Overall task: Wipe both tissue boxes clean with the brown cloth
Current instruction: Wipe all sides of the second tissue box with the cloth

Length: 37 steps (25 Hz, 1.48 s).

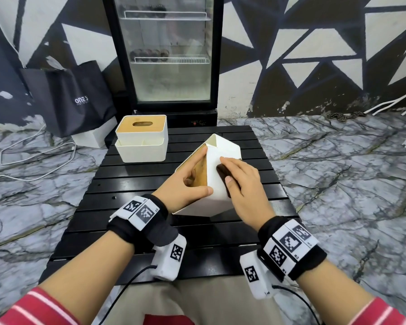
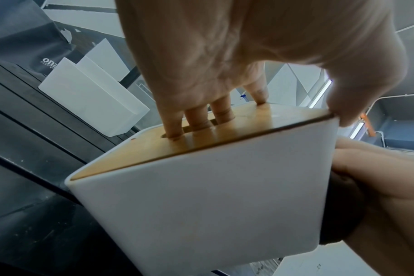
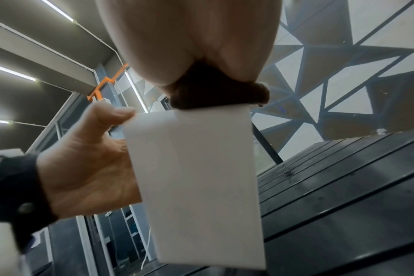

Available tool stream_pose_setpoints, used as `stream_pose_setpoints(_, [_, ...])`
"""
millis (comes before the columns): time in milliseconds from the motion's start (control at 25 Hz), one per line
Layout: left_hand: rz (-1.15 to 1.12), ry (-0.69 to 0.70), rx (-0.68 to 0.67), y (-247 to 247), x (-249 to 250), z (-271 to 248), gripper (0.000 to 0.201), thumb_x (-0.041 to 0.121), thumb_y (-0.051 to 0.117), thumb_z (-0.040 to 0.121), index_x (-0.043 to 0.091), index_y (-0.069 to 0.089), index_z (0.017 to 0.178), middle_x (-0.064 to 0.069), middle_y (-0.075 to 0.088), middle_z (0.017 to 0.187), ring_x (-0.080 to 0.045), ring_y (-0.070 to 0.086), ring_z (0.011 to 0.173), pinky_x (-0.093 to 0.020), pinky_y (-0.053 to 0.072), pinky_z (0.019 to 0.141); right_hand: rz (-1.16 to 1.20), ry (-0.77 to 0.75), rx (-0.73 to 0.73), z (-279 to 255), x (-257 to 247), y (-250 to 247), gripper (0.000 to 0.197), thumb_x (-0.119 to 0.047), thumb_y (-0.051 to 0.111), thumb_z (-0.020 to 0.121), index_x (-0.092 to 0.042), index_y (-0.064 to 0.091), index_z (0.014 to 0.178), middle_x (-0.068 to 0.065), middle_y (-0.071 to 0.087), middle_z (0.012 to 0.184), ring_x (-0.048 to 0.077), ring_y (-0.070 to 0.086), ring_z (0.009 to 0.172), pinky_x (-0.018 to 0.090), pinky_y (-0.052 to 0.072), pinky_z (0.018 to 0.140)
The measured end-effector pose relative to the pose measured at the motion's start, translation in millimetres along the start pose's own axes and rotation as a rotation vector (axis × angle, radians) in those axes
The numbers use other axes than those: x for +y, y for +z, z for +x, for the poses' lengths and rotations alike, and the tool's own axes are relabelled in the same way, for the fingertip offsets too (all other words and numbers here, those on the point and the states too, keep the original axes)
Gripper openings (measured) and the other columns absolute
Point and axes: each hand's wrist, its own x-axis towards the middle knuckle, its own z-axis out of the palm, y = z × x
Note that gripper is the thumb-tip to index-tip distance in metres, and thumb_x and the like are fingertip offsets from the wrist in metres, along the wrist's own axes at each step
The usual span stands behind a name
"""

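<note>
A white tissue box point(image 1: 223, 151) with a wooden lid is tipped up on one edge at the middle of the black slatted table point(image 1: 197, 235). My left hand point(image 1: 185, 184) grips it, with several fingers point(image 2: 201, 117) hooked into the lid slot and the thumb on the white edge. My right hand point(image 1: 244, 184) holds the folded brown cloth point(image 1: 223, 174) against the box's white side, thumb at the cloth's near edge. The right wrist view shows the cloth point(image 3: 213, 93) bunched under the palm on the box point(image 3: 196, 177). A second tissue box point(image 1: 141, 137) stands upright at the table's back left.
A glass-door fridge point(image 1: 171, 50) stands behind the table. A black paper bag point(image 1: 73, 97) and a white cable point(image 1: 33, 158) lie on the marble floor to the left. The table's near half in front of the box is bare slats.
</note>
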Motion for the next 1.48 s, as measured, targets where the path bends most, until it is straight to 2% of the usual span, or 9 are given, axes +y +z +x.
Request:
stream_pose_setpoints(280, [-0.054,0.002,0.014,-1,3,3,0.083,0.013,0.061,0.068,0.049,0.022,0.132,0.014,0.058,0.097,0.008,0.058,0.076,-0.009,0.045,0.076,-0.011,-0.05,-0.012,12,-11,5,0.047,-0.021,0.032,0.089,-0.021,0.043,0.134,-0.002,0.045,0.135,0.015,0.028,0.121,0.018,0.016,0.103])
stream_pose_setpoints(480, [-0.044,-0.014,0.018,-3,-2,0,0.086,0.031,0.068,0.059,0.058,0.024,0.128,0.017,0.057,0.089,0.006,0.055,0.074,-0.011,0.044,0.077,-0.032,-0.002,-0.001,18,-6,4,0.049,-0.024,0.03,0.087,-0.02,0.043,0.134,-0.002,0.045,0.135,0.018,0.03,0.12,0.017,0.016,0.102])
stream_pose_setpoints(560, [-0.033,-0.004,0.007,-4,-3,-1,0.086,0.034,0.067,0.058,0.06,0.024,0.127,0.016,0.057,0.098,0.005,0.056,0.079,-0.012,0.044,0.078,-0.027,0.003,0.03,10,-11,7,0.049,-0.024,0.031,0.087,-0.02,0.041,0.135,-0.002,0.044,0.135,0.013,0.026,0.118,0.018,0.016,0.103])
stream_pose_setpoints(680, [-0.018,0.013,-0.023,-2,-3,0,0.085,0.017,0.064,0.067,0.059,0.023,0.128,0.005,0.052,0.125,0.004,0.057,0.087,-0.013,0.045,0.081,-0.021,-0.055,0.028,7,-21,11,0.048,-0.02,0.033,0.088,-0.02,0.041,0.135,-0.001,0.044,0.135,0.008,0.023,0.116,0.019,0.015,0.104])
stream_pose_setpoints(920, [0.012,-0.029,-0.018,-4,-1,-3,0.09,0.037,0.066,0.056,0.057,0.022,0.132,0.008,0.049,0.1,-0.007,0.049,0.079,-0.016,0.045,0.079,-0.091,-0.038,0.019,32,-4,0,0.05,-0.021,0.032,0.086,-0.016,0.043,0.134,0.004,0.045,0.135,0.025,0.034,0.124,0.018,0.014,0.102])
stream_pose_setpoints(1040, [0.043,-0.044,-0.016,-5,0,-3,0.09,0.023,0.065,0.064,0.052,0.023,0.138,0.005,0.05,0.097,-0.011,0.047,0.08,-0.02,0.046,0.079,-0.107,-0.011,0.013,19,-8,2,0.052,-0.023,0.031,0.086,-0.016,0.038,0.137,0.003,0.041,0.138,0.023,0.029,0.124,0.017,0.012,0.103])
stream_pose_setpoints(1160, [0.05,-0.043,-0.025,-8,-1,0,0.093,0.031,0.066,0.06,0.054,0.022,0.139,-0.001,0.051,0.097,-0.015,0.048,0.082,-0.028,0.047,0.082,-0.104,-0.07,-0.018,18,-15,4,0.05,-0.022,0.032,0.087,-0.017,0.037,0.137,0.002,0.04,0.138,0.021,0.027,0.124,0.019,0.012,0.104])
stream_pose_setpoints(1320, [0.035,-0.065,-0.045,-7,0,2,0.088,0.025,0.064,0.063,0.06,0.023,0.132,-0.004,0.046,0.088,-0.016,0.044,0.075,-0.021,0.044,0.072,-0.12,-0.073,-0.025,41,-7,-4,0.044,-0.01,0.037,0.092,-0.017,0.04,0.136,0.004,0.042,0.137,0.025,0.028,0.125,0.014,0.009,0.101])
stream_pose_setpoints(1480, [0.02,-0.064,-0.114,-12,-2,-1,0.088,0.019,0.061,0.066,0.064,0.022,0.131,-0.011,0.044,0.093,-0.011,0.043,0.067,-0.014,0.041,0.059,-0.156,0.0,-0.041,64,0,-16,0.044,-0.006,0.037,0.094,-0.017,0.039,0.136,0.005,0.041,0.137,0.028,0.031,0.125,0.019,0.014,0.099])
